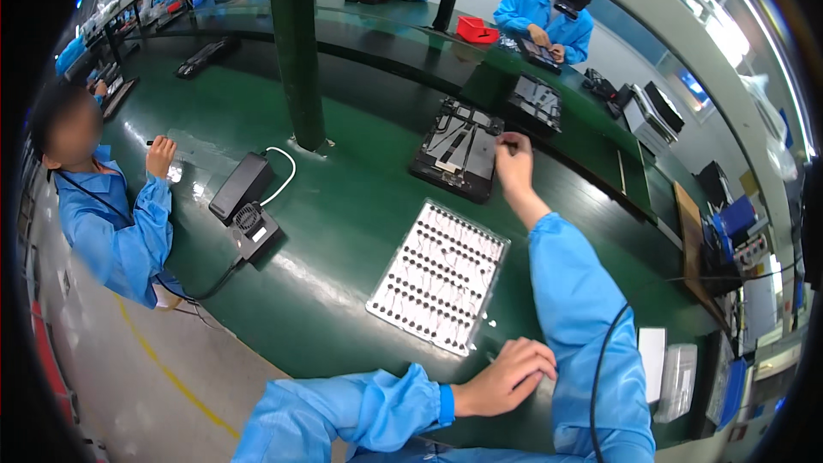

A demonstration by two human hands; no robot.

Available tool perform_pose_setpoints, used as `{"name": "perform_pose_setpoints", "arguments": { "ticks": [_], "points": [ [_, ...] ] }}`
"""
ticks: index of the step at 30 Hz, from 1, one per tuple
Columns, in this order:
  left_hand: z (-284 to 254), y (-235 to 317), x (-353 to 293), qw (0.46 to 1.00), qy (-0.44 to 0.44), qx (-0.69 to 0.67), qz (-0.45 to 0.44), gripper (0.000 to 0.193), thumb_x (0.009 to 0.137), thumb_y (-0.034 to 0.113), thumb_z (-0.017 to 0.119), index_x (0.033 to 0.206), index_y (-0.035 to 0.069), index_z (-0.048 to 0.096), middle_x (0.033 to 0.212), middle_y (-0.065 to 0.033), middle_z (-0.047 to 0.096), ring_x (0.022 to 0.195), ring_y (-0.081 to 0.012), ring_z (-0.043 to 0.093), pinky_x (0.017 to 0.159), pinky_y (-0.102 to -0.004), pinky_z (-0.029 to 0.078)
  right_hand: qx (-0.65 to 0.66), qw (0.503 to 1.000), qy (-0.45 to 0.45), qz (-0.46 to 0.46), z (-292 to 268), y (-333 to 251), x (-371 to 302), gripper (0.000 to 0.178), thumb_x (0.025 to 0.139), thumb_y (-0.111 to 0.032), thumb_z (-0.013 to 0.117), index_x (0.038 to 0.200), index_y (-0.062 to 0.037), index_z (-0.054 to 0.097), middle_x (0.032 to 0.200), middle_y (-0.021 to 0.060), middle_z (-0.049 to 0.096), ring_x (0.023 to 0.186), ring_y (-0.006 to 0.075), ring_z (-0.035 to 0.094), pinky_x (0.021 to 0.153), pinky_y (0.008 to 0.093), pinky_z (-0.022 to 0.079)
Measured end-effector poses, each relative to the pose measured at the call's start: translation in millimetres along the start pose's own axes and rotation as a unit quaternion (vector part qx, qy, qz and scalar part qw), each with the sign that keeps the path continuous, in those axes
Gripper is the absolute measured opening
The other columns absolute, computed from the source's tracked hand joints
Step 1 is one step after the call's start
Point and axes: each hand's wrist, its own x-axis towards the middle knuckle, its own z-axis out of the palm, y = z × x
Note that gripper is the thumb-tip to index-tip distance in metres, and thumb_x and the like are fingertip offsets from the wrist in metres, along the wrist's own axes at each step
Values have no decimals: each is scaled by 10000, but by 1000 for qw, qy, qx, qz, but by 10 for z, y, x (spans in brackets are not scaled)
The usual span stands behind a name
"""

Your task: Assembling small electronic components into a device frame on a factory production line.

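- The right hand (pixel 514 163) is held out over the near right corner of the opened black tablet-like device with exposed flat internals (pixel 459 150), which lies flat on the glossy dark green workbench (pixel 343 206). Its fingers are pinched shut around something small and dark; what that is cannot be told.
- The left hand (pixel 507 375) is rested on the bench, well nearer the body than the device and just beside the near corner of the pale rectangular tray of small dark round parts in rows (pixel 439 274). Its fingers are curled loosely, and no item is seen gripped in it.
- The tray is placed between the device and the left hand, tilted at an angle to the bench edge.
- For the placing step judged to be in hand, the pinch should be kept steady, and the small part lowered straight down onto the corner of the device without any dragging across the flat cables.
- The black fan unit with its white cable (pixel 249 206), left of the device, is best left undisturbed.
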Motion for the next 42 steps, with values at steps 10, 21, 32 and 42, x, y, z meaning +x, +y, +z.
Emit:
{"name": "perform_pose_setpoints", "arguments": {
  "ticks": [10,21,32,42],
  "points": [
    [21,-62,-89,999,-14,-30,-32,136,893,-12,541,1003,57,581,1056,-129,536,1048,-325,515,940,-420,387,-521,715,-238,-401,-253,408,1551,574,856,-159,720,1390,-163,510,1157,171,691,995,377,682,835,479,548],
    [46,-66,-139,998,-29,-43,-32,146,867,-32,540,956,66,599,1069,-72,591,1041,-255,570,896,-367,412,-551,692,-323,-336,-476,347,1436,181,938,-147,553,1112,-100,568,871,148,692,836,356,705,710,471,557],
    [77,-72,-149,997,-44,-68,-20,155,859,-42,516,932,72,590,992,-88,578,950,-284,577,861,-374,436,-660,605,-325,-303,-469,306,1425,185,928,-121,562,1111,-142,583,977,151,685,910,295,713,734,441,567],
    [53,-26,-122,992,-113,-35,-48,176,883,-34,509,928,89,627,1040,-46,609,955,-242,586,846,-351,437,-621,775,-47,-104,-1672,106,1622,370,801,-15,643,1166,-65,616,1030,223,696,967,402,690,831,481,564]
  ]
}}
